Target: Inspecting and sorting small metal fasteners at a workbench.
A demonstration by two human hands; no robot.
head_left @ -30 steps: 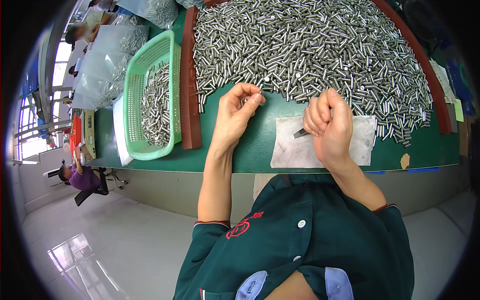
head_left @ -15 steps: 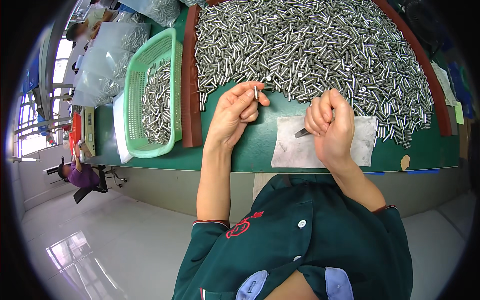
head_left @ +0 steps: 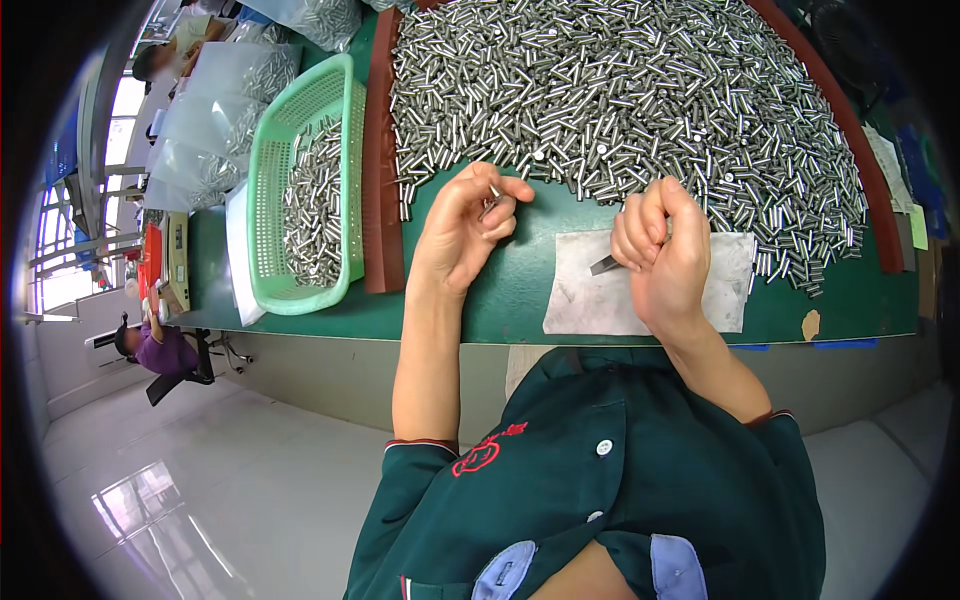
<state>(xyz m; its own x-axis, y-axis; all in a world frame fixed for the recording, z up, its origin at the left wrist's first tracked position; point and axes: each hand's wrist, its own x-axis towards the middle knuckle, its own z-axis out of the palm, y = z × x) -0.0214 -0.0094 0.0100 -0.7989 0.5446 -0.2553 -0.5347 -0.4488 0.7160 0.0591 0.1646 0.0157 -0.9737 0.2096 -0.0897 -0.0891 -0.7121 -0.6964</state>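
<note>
My left hand (head_left: 467, 222) is closed on a small shiny metal pin (head_left: 490, 204), held in the fingers just in front of the near edge of a large heap of metal pins (head_left: 620, 100). Above the right part of a smudged white cloth or paper sheet (head_left: 590, 305), my right hand (head_left: 662, 245) is curled round a flat dark metal blade (head_left: 603, 265). Only the blade's tip pokes out on the left side of the fist; the rest is hidden in the palm.
A green plastic basket (head_left: 258, 215) partly filled with pins stands left of a reddish-brown rail (head_left: 382, 200). Another such rail (head_left: 850, 140) borders the heap on the right. Clear bags of pins (head_left: 215, 120) and a scale (head_left: 178, 260) lie farther left. A person in purple (head_left: 168, 352) sits beyond.
The pin in my left hand has gone from upright to tilted and moved slightly left and down in the fingers. My left index finger has straightened outward. My right hand stays almost still.
</note>
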